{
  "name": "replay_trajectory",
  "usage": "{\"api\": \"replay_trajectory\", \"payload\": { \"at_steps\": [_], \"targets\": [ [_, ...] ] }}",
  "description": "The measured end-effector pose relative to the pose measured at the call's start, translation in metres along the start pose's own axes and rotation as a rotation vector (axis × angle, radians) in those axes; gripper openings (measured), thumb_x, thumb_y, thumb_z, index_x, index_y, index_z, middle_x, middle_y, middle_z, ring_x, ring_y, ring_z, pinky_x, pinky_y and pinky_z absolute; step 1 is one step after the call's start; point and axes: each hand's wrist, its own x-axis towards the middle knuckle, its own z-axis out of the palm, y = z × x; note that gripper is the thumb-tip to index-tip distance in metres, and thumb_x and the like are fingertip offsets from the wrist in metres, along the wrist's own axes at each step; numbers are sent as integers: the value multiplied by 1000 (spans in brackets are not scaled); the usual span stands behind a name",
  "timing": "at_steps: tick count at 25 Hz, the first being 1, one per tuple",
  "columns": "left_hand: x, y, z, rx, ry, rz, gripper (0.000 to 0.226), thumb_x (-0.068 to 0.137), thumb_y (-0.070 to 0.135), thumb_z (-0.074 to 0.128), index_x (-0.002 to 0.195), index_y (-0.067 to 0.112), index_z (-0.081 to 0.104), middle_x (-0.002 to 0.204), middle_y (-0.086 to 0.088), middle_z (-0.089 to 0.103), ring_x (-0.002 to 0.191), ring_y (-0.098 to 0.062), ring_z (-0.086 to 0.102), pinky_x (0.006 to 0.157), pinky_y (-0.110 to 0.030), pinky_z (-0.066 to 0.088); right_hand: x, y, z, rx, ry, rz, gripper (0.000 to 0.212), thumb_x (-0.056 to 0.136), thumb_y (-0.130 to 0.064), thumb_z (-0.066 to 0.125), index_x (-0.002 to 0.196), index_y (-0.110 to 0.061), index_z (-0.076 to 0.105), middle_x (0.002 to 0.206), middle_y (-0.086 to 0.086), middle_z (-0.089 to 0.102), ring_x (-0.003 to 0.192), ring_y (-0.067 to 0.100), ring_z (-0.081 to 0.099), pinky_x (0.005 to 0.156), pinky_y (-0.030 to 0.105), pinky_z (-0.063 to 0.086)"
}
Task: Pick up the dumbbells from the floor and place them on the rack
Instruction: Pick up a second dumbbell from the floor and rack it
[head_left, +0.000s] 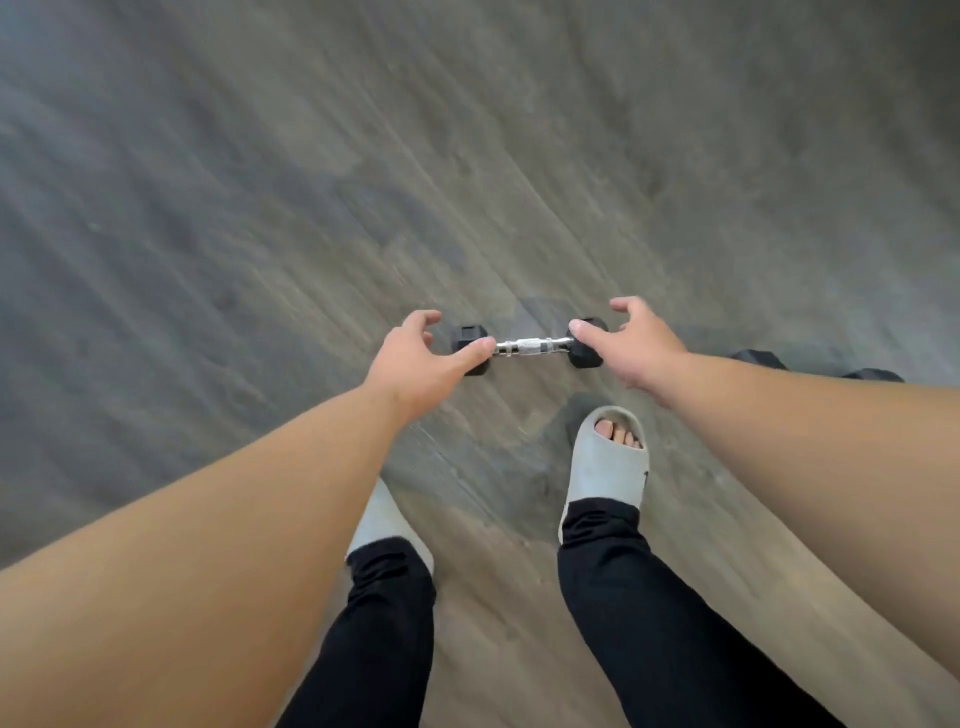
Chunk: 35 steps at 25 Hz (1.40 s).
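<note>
A small dumbbell (530, 346) with black hexagonal heads and a chrome handle lies on the wooden floor in front of my feet. My left hand (423, 358) hovers over its left head with fingers spread and holds nothing. Over the right head, my right hand (631, 343) is also spread and empty. Whether either hand touches the dumbbell is unclear. A second black dumbbell (758, 358) lies further right, mostly hidden behind my right forearm. No rack is in view.
Grey-brown wood plank floor (311, 182) fills the view, blurred by motion. My feet in light grey slides (608, 462) and black trousers stand just below the dumbbell.
</note>
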Motion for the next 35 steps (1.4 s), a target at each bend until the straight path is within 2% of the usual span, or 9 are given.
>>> {"api": "replay_trajectory", "payload": {
  "at_steps": [4, 6, 10, 13, 15, 20, 26, 31, 35],
  "targets": [
    [87, -36, 77, -142, -3, -115, 110, 62, 79, 76, 154, 31, 39, 146, 2, 48, 120, -18, 58, 94, -30, 50, 95, 41, 54, -53, 12, 10, 90, 77, -65, 77, 153, -31, 41, 152, 7, 47, 122, 29, 58, 91, 31, 42],
    [115, -46, 95, -141, 27, -141, 107, 63, 74, 82, 152, 33, 41, 140, 3, 43, 114, -20, 59, 98, -38, 54, 120, 51, 68, -77, 36, 14, 80, 78, -63, 78, 146, -34, 47, 148, 8, 48, 108, 28, 59, 89, 34, 48],
    [127, -53, 96, -124, 96, -131, 65, 72, 46, 90, 126, 28, 57, 131, -5, 49, 102, -22, 65, 78, -34, 60, 122, 50, 69, -89, 94, 0, 51, 79, -54, 75, 121, -29, 58, 129, 10, 59, 91, 35, 70, 86, 46, 60],
    [91, -40, 57, -187, 108, -125, 55, 68, 37, 93, 112, 27, 61, 126, -9, 58, 92, -23, 71, 54, -24, 53, 77, 27, 55, -15, 100, 0, 44, 80, -47, 74, 117, -28, 59, 125, 10, 58, 91, 36, 70, 86, 52, 61],
    [57, -20, 12, -181, 120, -104, 54, 66, 34, 96, 107, 26, 62, 123, -11, 60, 87, -22, 72, 46, -17, 50, 32, -2, 43, 59, 78, -20, 42, 80, -46, 76, 115, -29, 59, 124, 8, 57, 94, 33, 69, 84, 53, 62],
    [-66, 63, -151, -196, 270, -30, 52, 63, 30, 98, 103, 26, 65, 113, -6, 67, 63, -2, 70, 47, -13, 50, -112, -136, -18, 242, 51, -139, 46, 74, -44, 83, 110, -26, 61, 123, 7, 58, 94, 28, 70, 77, 53, 64],
    [-287, 132, -324, -343, 512, 80, 51, 62, 30, 99, 99, 23, 66, 108, -7, 68, 57, 3, 67, 51, -23, 58, -314, -300, -102, 240, 11, -416, 50, 65, -47, 84, 107, -28, 64, 119, 7, 64, 98, 28, 71, 77, 53, 65],
    [-510, 124, -440, -422, 800, 166, 54, 59, 33, 100, 101, 23, 66, 107, -12, 69, 75, -17, 70, 49, -23, 55, -530, -404, -122, 170, -69, -765, 49, 68, -45, 88, 106, -23, 66, 114, 10, 69, 96, 30, 72, 71, 53, 66],
    [-697, 65, -530, -466, 1096, 215, 59, 62, 34, 99, 109, 22, 65, 106, -9, 71, 98, -33, 71, 72, -39, 63, -730, -468, -88, 173, -161, -1103, 49, 70, -43, 89, 107, -19, 67, 106, 7, 70, 88, 28, 74, 60, 50, 66]
  ]
}}
